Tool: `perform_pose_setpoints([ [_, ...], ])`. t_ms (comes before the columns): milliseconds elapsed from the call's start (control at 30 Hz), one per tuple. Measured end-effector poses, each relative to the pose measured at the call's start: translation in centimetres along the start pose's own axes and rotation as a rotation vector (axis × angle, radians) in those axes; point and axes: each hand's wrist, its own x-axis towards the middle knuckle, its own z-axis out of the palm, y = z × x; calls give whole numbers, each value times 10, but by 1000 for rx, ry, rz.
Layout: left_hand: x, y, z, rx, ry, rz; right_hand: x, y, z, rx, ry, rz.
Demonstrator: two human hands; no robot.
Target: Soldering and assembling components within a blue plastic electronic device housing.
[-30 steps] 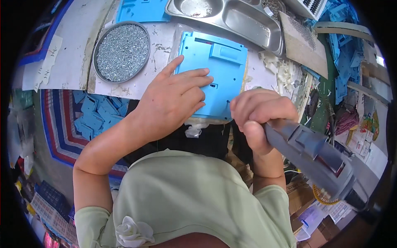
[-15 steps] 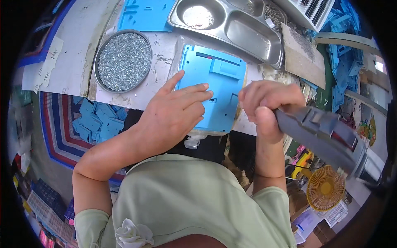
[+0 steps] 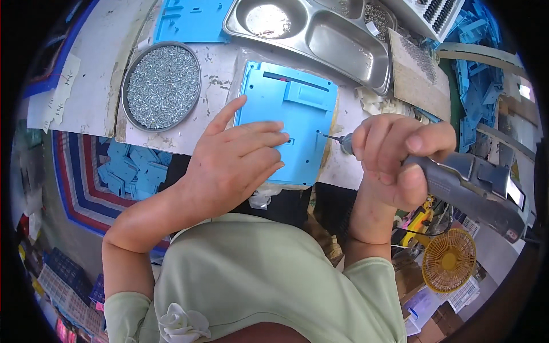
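A light-blue plastic housing (image 3: 306, 150) lies flat on the worktop in front of me, with small screw holes and a raised rectangular block near its far edge. My left hand (image 3: 237, 146) rests on its left part, fingers stretched out and holding nothing. In my right hand (image 3: 394, 151) is a dark grey electric screwdriver (image 3: 472, 186), gripped near its front end. The bit points left, its tip at or just above a hole by the housing's right edge; contact is unclear. A round metal bowl (image 3: 127, 108) full of short silver screws stands left of the housing.
Behind the housing lies a steel compartment tray (image 3: 309, 50) with some small metal parts. Another blue panel (image 3: 191, 23) is at the far left. Blue parts fill a striped bag (image 3: 71, 188) below the left edge. A yellow fan (image 3: 449, 260) stands low at right.
My right hand and the screwdriver have shifted right and slightly down, and the bit now shows. The left hand stays on the housing. The view has moved a little.
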Motion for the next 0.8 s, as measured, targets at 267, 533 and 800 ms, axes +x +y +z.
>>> perform_pose_setpoints([
  [267,32,27,3,-1175,-14,-700,11,-28,7,8,-157,-157],
  [533,34,25,19,-1379,87,-632,8,-33,12,48,-208,-149],
  [800,33,16,21,-267,252,130,5,-33,18,54,-102,-137],
])
